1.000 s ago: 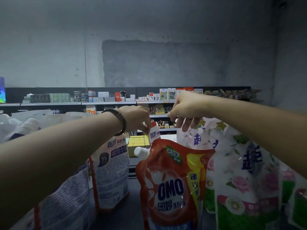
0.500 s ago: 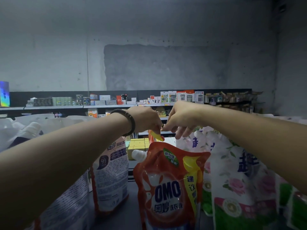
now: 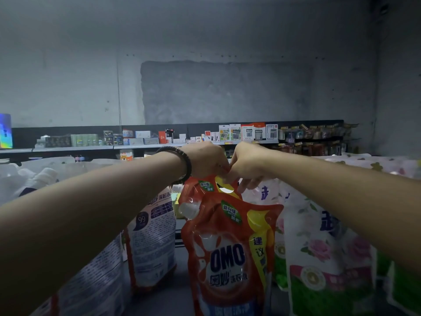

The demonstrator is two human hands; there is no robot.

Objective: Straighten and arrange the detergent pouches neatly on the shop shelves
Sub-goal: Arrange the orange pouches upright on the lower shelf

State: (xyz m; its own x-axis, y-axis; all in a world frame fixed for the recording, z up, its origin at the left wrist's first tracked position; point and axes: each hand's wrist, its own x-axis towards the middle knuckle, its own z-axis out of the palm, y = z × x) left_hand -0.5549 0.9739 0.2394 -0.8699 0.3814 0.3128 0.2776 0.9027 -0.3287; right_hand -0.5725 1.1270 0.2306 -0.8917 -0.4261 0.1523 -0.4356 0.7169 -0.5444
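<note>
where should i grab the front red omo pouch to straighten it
Pinch the flat top seam of the front OMO pouch from above, right of its spout. It stands upright with the floral pouch crowding its right side, so the top is probably the freest edge.

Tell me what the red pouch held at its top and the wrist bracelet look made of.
Red pouch: likely flexible plastic film, glossy; it creases and shows glare. Bracelet on the left wrist: dark, matte, segmented; beads or braided cord, cannot tell which.
</note>
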